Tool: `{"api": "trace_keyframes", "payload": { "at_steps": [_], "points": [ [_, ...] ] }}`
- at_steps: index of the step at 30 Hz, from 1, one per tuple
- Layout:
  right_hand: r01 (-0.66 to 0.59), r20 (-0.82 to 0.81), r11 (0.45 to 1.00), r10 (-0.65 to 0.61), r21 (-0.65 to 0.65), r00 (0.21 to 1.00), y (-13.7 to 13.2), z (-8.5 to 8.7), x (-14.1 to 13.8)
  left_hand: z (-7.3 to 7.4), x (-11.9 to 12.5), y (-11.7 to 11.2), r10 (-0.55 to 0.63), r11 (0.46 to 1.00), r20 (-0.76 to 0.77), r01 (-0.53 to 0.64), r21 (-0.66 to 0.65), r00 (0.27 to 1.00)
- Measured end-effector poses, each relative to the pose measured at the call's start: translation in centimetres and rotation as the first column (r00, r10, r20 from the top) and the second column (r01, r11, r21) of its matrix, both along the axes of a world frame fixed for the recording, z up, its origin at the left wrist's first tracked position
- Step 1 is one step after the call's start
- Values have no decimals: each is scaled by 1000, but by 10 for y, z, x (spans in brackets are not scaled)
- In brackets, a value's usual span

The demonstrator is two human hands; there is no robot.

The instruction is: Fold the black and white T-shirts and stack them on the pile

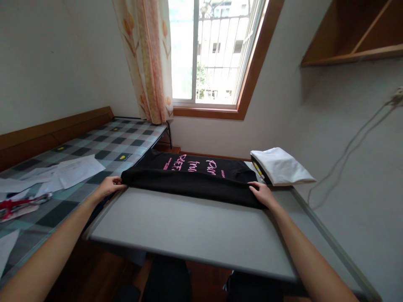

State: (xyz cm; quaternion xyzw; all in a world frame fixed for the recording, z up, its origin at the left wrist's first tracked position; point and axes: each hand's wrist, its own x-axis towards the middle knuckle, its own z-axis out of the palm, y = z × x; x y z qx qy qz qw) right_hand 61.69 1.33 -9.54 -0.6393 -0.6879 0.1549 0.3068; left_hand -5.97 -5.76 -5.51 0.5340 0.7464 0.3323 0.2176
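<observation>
Garment of black cloth with pink printed lettering [195, 184], across flat pale-grey tabletop [189, 226], pinched toward both ends of near fold by bare left hand [110, 186] and bare right hand [262, 193]. Hold both ends level, pull evenly, lay fold straight without wrinkles.

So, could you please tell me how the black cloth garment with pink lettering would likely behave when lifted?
The black cloth garment with pink lettering will probably be floppy, since its near edge lies in a soft fold. It may sag in the middle, as the left hand and right hand hold it only near its ends.
</observation>
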Motion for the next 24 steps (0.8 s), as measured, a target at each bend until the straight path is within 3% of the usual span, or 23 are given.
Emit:
{"api": "trace_keyframes", "payload": {
  "at_steps": [5, 11, 14, 18, 24],
  "points": [
    [-12, -13, 1000, 12, 28, 1000, -1, 0, 1, 1, 1, -2, 22, 1000, 64, -23, 18, 998],
    [16, -23, 999, -15, 46, 1000, -4, -1, 1, 10, -29, -5, -38, 959, 246, -34, 281, 968],
    [14, -16, 999, -13, 31, 1000, -5, -2, -1, 5, -42, -6, -36, 979, 263, -18, 202, 964],
    [-6, -17, 1000, 6, 30, 1000, -5, -1, -1, -8, -41, -4, -14, 997, 312, -9, 71, 950],
    [7, -19, 999, -6, 33, 1000, -5, -1, -1, -8, -25, 4, 78, 995, 638, -22, -95, 766]
  ]
}}
